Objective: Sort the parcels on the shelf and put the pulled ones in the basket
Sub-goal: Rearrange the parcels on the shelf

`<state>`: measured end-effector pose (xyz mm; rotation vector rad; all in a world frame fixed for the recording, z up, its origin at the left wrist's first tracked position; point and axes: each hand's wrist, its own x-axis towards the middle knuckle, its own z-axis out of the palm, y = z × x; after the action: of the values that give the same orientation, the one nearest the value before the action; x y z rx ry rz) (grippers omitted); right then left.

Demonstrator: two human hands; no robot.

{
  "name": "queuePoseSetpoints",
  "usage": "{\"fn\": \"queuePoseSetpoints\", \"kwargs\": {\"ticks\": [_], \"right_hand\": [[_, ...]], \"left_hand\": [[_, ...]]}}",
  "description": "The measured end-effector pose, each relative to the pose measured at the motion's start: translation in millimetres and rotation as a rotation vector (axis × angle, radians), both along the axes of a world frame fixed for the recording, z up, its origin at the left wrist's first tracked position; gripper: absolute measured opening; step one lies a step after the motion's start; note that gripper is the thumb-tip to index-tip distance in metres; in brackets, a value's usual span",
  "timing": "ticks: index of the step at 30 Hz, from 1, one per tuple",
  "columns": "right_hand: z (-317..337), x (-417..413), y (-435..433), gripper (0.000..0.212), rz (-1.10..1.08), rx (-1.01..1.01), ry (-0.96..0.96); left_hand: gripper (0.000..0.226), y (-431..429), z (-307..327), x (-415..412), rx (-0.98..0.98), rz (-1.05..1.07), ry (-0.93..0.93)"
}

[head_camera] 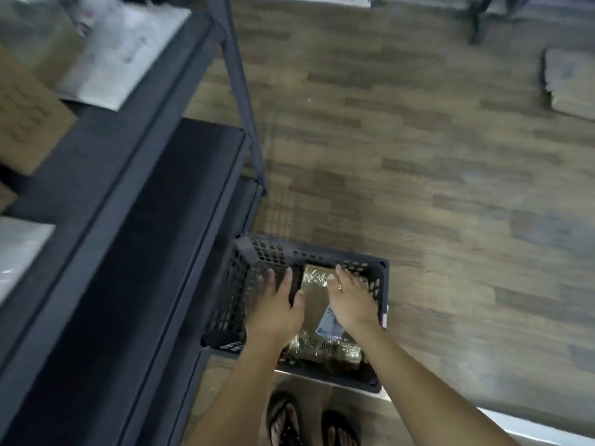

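At the frame's left, the shelf [128, 220] carries unsorted parcels [122, 56]. At lower centre a taped brown parcel [314, 304] lies flat in the basket [244, 262], with the left hand [277, 307] and right hand [349, 300] spread open at its sides, gripping nothing. The drop-off looks done; next comes a reach up to the shelf.

Brown wood-plank floor [418, 156]; flattened cardboard [570, 82] at 2 o'clock, dark furniture legs [476, 17] at 1 o'clock.

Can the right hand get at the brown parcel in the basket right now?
Probably yes: the right hand is open directly above the parcel, the basket has no lid, and nothing lies between them.
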<state>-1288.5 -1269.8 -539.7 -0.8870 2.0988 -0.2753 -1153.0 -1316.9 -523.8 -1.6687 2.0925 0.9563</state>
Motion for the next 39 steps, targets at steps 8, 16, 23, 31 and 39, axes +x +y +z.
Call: {"fn": "queuePoseSetpoints", "kwargs": {"ticks": [8,16,23,31,39], "right_hand": [[178.9,72.3,-35.3,0.055,0.331,-0.143,0.028],[291.5,221.6,-41.0,0.053,0.701,-0.314,0.016],[330.4,359.5,-22.5,0.053,0.952,-0.408,-0.104],[343.9,449.7,-19.3,0.049,1.182,-0.483,-0.099],[321.4,479.2,-50.0,0.045,1.035,-0.388,-0.126]], "left_hand": [[0.059,21.7,185.7,72.0,-0.243,0.190,0.029],[0.059,58.7,295.3,200.9,-0.393,0.533,-0.007],[0.059,112.9,329.3,328.2,-0.456,0.892,-0.037],[0.060,123.8,336.3,403.8,-0.417,1.034,-0.001],[0.061,105.3,322.2,432.1,-0.352,0.951,0.000]]}}
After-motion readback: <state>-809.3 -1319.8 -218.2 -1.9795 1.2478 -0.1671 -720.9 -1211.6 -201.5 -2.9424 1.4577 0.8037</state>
